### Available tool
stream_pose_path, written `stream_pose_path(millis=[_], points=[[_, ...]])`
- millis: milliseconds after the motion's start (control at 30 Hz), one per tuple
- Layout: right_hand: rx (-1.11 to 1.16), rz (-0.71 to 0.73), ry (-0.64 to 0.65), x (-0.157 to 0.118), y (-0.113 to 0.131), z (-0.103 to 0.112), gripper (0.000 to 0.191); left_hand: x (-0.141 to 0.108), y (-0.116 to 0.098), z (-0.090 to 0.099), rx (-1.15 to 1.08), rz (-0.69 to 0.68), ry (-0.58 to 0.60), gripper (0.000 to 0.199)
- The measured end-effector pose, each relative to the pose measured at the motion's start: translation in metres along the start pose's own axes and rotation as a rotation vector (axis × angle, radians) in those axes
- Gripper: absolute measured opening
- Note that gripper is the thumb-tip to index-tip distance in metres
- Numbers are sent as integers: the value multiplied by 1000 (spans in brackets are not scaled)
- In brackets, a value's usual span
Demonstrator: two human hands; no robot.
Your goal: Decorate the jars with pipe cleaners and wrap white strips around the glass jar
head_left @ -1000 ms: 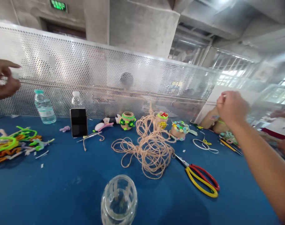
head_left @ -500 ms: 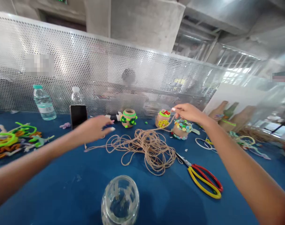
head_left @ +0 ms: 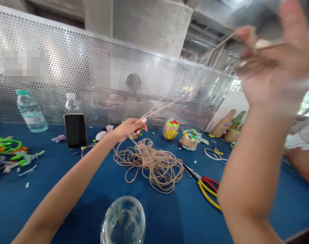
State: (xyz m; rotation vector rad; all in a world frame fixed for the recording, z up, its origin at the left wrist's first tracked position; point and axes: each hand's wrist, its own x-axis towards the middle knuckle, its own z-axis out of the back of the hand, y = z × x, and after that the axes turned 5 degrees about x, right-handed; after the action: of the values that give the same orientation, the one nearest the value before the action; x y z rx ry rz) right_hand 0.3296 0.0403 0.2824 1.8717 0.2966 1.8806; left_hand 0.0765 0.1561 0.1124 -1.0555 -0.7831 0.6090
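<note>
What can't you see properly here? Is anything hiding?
Head view:
right hand: blurred by movement, so its hold on the string is unclear.
scissors: handles partly hidden by the right arm.
pot: mostly hidden by the left hand.
glass jar: cut off by the bottom edge.

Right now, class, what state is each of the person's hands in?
Left hand: closed, pinching jute twine.
Right hand: raised and blurred, twine at its fingers; grip cannot be told.
</note>
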Motion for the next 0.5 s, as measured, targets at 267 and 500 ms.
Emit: stream_pose_path(millis=[267, 500], points=[[334, -794, 343, -86, -107, -102, 72, -21, -52, 9, -330, 85, -290, 39], [292, -678, 691, -107, -121, -122, 26, -42, -60, 37, -255, 3, -509, 27]])
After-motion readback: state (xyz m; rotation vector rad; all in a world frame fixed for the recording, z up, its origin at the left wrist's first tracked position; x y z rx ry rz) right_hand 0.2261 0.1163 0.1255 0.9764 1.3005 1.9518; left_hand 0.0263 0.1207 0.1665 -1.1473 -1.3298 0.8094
